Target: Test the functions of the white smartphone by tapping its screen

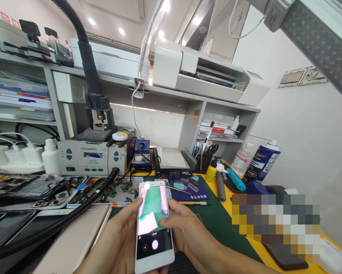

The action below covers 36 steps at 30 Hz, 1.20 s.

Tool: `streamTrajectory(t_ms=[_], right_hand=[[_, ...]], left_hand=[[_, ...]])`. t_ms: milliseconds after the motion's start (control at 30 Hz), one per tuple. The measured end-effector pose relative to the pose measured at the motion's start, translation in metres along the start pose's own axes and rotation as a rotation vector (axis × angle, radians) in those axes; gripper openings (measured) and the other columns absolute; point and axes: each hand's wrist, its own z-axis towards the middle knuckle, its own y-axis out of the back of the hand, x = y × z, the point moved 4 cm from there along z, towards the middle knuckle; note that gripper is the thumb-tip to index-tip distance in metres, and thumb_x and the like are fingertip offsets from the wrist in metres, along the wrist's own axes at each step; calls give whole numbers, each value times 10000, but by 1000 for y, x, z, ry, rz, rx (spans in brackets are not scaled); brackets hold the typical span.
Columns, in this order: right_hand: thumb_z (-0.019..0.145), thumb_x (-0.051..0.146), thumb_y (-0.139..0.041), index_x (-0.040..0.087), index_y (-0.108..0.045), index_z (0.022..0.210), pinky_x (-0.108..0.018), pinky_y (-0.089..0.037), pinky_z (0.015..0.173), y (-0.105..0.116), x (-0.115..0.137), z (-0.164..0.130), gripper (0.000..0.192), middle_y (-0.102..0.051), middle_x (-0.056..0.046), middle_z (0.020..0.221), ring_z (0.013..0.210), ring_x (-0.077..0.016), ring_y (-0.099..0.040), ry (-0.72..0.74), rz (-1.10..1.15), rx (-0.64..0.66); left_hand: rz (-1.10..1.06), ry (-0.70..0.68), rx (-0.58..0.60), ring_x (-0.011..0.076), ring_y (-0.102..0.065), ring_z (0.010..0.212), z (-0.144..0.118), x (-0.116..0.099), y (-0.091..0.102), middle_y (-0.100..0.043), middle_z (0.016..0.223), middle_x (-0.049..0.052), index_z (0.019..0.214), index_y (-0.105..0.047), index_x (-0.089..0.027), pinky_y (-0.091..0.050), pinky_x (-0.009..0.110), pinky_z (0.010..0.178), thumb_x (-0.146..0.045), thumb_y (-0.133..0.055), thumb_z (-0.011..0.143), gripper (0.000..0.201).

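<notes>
A white smartphone (154, 255) is held upright over the near edge of the green mat (216, 224), its screen facing me. On the screen a camera view glows, with a round shutter button near the bottom. My left hand (122, 232) wraps round the phone's left side, thumb along the edge. From the right, my right hand (188, 228) grips the other side, and its thumb lies on the lower part of the picture. The fingers behind the phone are mostly hidden.
A grey hot-air station (92, 158) stands at the back left, its black hose (82, 207) crossing the bench. Trays of circuit boards (110, 194) lie before it. A blue pad (190, 190) with blades, a yellow bottle (210, 171) and a spray can (262, 161) sit to the right.
</notes>
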Motion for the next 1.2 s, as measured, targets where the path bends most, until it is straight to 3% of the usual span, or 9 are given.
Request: streamTrajectory(t_ms=[500, 667, 867, 1200], right_hand=[[736, 199, -645, 160, -561, 1253, -208, -514, 396, -4, -1, 0, 525, -667, -42, 918, 636, -159, -644, 5, -23, 44], [658, 142, -711, 179, -527, 1231, -201, -513, 421, -8, 2, -2, 604, -683, -27, 940, 576, -125, -620, 19, -85, 101], [656, 171, -766, 198, -470, 1258, -203, -495, 428, -10, 2, -2, 671, -677, -18, 948, 557, -117, -611, 63, -97, 146], [650, 148, -760, 199, -502, 1247, -197, -504, 459, -9, 4, -3, 653, -678, -21, 959, 642, -132, -628, 60, -78, 130]], left_hand=[[6, -33, -53, 315, -698, 562, 1, 2, -1, -708, 799, 80, 1478, -310, -255, -472, 303, 475, -644, -435, 925, 688], [0, -36, -74, 302, -698, 571, -4, -2, -4, -732, 888, 85, 1516, -271, -259, -538, 375, 495, -626, -447, 932, 712], [-21, -43, -95, 274, -698, 581, -2, 2, -1, -740, 981, 108, 1523, -314, -287, -556, 373, 454, -655, -554, 874, 784], [-40, -54, -89, 284, -711, 607, -4, 2, -1, -743, 996, 121, 1525, -314, -280, -567, 371, 448, -641, -552, 883, 775]])
